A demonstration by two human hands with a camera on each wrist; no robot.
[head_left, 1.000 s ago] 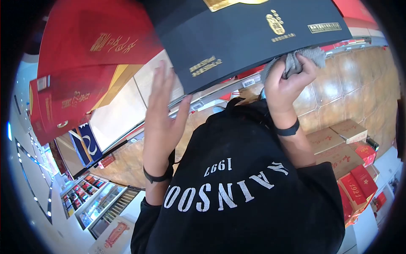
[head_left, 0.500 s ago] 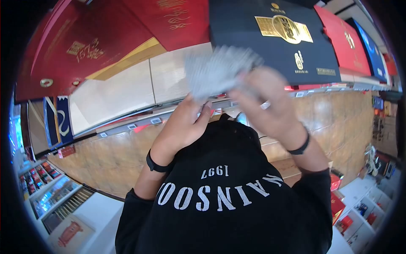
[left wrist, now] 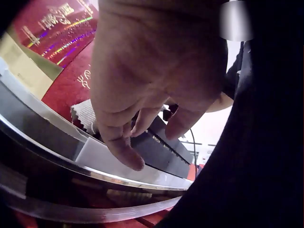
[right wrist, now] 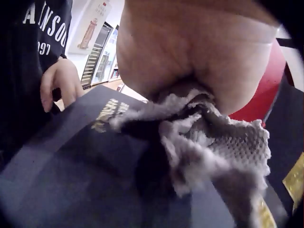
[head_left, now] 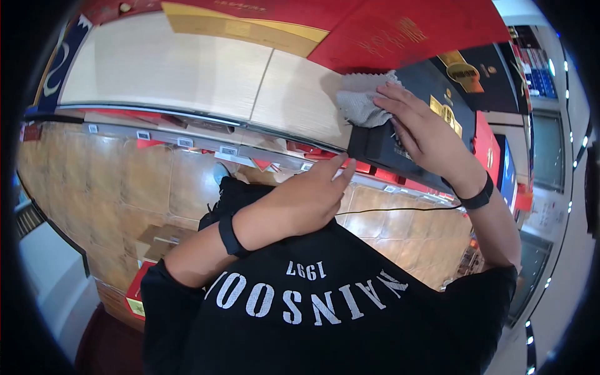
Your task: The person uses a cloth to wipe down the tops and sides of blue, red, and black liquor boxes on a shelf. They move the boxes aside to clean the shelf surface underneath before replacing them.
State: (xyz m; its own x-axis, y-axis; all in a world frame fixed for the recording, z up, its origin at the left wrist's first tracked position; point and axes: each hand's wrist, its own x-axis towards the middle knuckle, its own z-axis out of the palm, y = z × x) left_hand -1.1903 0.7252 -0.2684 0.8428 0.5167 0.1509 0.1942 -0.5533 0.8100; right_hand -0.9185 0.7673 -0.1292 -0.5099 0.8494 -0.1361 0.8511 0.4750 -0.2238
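A grey cloth (head_left: pixel 362 100) is bunched in the right hand (head_left: pixel 431 134), over the near left corner of a dark box (head_left: pixel 390 147) on the pale shelf (head_left: pixel 187 69). From the right wrist, the cloth (right wrist: pixel 213 142) shows crumpled beneath the palm (right wrist: pixel 194 52), with loose folds over the dark lid (right wrist: pixel 71 156). The left hand (head_left: pixel 300 200) is at the shelf's front edge, holding nothing, its fingers loosely bent. In the left wrist view this hand (left wrist: pixel 152 71) hangs beside the edge, the cloth (left wrist: pixel 85 116) partly behind it.
Red boxes with gold script (head_left: pixel 400 34) stand behind the pale shelf top. Farther right are another dark box (head_left: pixel 487 75), a red box (head_left: pixel 487 144) and a blue one (head_left: pixel 507 165). Price tags line the front rail, and a thin cable (head_left: pixel 400 210) runs above the tiled floor (head_left: pixel 125 181).
The cloth has gone from mid-air between the hands to the dark box's corner. My left hand has come away from it, down to the shelf's front edge. The head view has shifted.
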